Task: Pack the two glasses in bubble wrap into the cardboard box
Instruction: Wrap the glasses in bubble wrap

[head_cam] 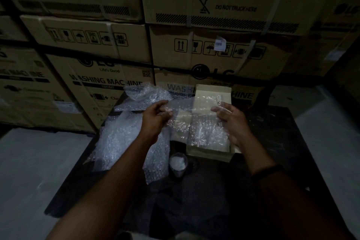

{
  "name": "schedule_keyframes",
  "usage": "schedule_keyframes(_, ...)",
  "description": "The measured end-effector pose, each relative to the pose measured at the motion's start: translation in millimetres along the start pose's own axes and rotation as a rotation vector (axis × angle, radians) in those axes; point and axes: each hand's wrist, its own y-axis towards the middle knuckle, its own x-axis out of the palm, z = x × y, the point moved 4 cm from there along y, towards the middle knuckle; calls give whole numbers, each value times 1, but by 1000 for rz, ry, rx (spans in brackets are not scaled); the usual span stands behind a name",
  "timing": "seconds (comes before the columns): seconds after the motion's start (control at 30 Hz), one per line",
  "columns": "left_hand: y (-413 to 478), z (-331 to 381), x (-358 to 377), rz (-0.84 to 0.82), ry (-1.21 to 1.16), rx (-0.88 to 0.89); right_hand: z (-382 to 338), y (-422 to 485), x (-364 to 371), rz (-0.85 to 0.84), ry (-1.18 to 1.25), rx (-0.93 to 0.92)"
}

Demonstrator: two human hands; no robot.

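A bubble wrap sheet (194,124) is held stretched between both hands above the cardboard box (209,153), which is set open toward the far edge of the counter (276,134). The left grip (156,117) is closed in a pinch on the sheet's left edge. The right grip (231,122) appears to pinch the right edge between thumb and lightly curled fingers, though the exact contact is hard to read in the dim light.

One glass (178,162) is stood upright near the middle of the counter, just beside the box's near left corner. It is unwrapped, with something pale inside it. The second glass cannot be made out, and whether it lies in the box under the sheet cannot be told. More loose bubble wrap (120,138) is spread over the counter's left edge. Stacked cartons (101,82) are seen beyond the far edge.

The step in hand is judged to be readying the sheet for a glass. It would be done well if the sheet were laid flat on a bare part of the counter. The glass would then be placed on its side at one edge and rolled up snugly, and the loose ends tucked into the mouth and under the base. The sheet should be kept clear of the standing glass while it is lowered, since that glass could be tipped by a dragged edge.
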Motion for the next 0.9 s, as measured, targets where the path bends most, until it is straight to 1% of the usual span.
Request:
schedule_keyframes(0.1,0,2,-1,2,-46,23,4,-3,-1,-79,49,47)
schedule_keyframes(0.2,1,4,0,-7,-93,32,11,-7,0,-142,-92,73)
schedule_keyframes(0.3,1,7,0,-35,-110,41,10,-8,-1,-105,-247,20)
schedule_keyframes(0.4,2,7,-3,-60,-101,30,2,-6,-2,-52,-216,-53)
schedule_keyframes(0.43,3,7,-4,-58,-83,30,-1,-6,-1,-57,-196,-65)
schedule_keyframes(0.5,3,8,-5,-52,-72,35,-8,-8,2,-142,-226,-90)
schedule_keyframes(0.57,4,10,-7,-43,-75,46,-11,-11,2,-278,-298,-73)
schedule_keyframes(0.6,5,10,-8,-43,-71,61,-12,-12,2,-364,-295,-50)
schedule_keyframes(0.67,7,10,-11,-37,-63,87,-16,-17,4,-507,-180,33)
schedule_keyframes(0.7,7,10,-11,-33,-59,87,-16,-18,5,-527,-114,89)
schedule_keyframes(0.73,7,9,-11,-25,-47,85,-15,-16,6,-508,-96,131)
schedule_keyframes(0.77,7,9,-9,-17,-29,85,-13,-13,7,-463,-158,141)
schedule_keyframes(0.83,4,10,-4,-22,-15,85,-8,-5,14,-371,-468,42)
schedule_keyframes(0.87,3,11,-2,-32,-17,86,-6,-4,19,-373,-609,-5)
schedule_keyframes(0.9,3,11,1,-40,-18,91,-5,-6,26,-405,-683,-31)
